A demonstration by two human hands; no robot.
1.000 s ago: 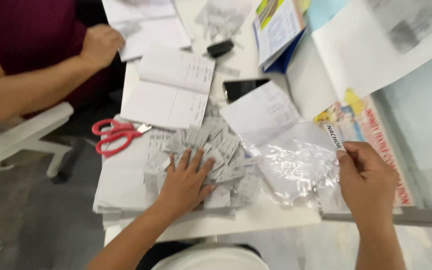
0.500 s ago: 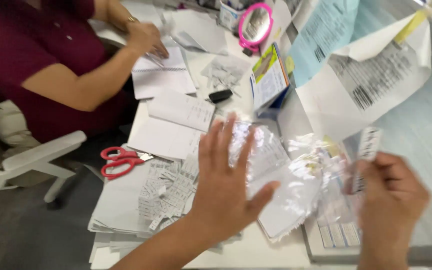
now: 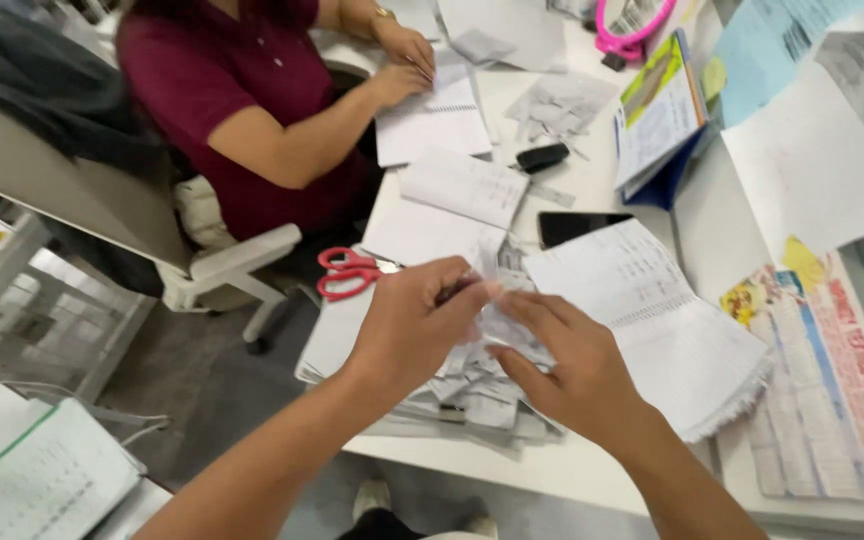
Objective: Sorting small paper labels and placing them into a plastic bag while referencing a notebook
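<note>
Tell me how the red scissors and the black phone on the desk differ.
The red scissors have looped handles and lie at the desk's left edge, beside the person's left hand. The black phone is a flat dark slab further in, partly tucked under a sheet of paper. The scissors are bright, the phone dark. Both lie flat among papers, untouched.

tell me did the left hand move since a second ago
Yes. The left hand lifted off the pile of paper slips, which sits beside the red scissors, and now meets the right hand above it.
</note>
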